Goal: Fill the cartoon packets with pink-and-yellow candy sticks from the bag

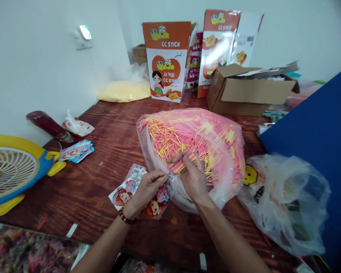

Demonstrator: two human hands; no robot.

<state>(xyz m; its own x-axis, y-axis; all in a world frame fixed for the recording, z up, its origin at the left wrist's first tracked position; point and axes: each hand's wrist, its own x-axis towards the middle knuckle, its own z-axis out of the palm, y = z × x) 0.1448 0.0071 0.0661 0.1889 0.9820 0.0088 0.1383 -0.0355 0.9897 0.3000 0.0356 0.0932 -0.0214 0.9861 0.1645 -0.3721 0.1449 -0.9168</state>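
A large clear plastic bag (237,167), its mouth spread wide, lies on the table full of thin pink and yellow sticks (165,138). Over its near edge, my right hand (193,180) is closed around a small bunch of these sticks (178,166). My left hand (147,186), with a beaded bracelet at the wrist, pinches the top edge of a clear printed pouch (156,206) showing a red-haired cartoon figure. That pouch hangs below my left fingers, beside the bag. More printed pouches (123,195) lie flat on the table just left of my left hand.
A yellow and blue fan (39,167) stands at left, near blue-pink packets (78,151) and a dark red bottle (47,123). Behind are printed cartons (167,60), an open brown box (247,96) and a yellow bag (125,91). A crumpled white bag (295,204) and blue panel (315,125) flank the right.
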